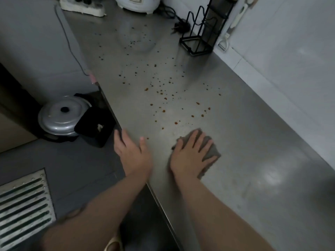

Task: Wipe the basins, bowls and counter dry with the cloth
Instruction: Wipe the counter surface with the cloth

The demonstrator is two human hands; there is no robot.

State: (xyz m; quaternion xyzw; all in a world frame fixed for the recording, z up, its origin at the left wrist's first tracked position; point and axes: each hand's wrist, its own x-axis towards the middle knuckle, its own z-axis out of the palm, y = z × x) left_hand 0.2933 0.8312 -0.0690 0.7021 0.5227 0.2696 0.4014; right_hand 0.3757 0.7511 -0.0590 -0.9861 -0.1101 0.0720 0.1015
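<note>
Cloth (208, 151) lies flat on the steel tabletop (253, 142) under the right hand (192, 156), fingers spread to press it down just short of the brown droplets (163, 98), while the left hand (132, 151) braces on the tabletop edge, fingers relaxed.

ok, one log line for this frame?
stage: wiping counter | right hand: flat on cloth | left hand: on counter edge | brown spots: ahead, unwiped

Lidded pot (62, 116) on the floor — black wire rack (203, 31) beyond.
</note>
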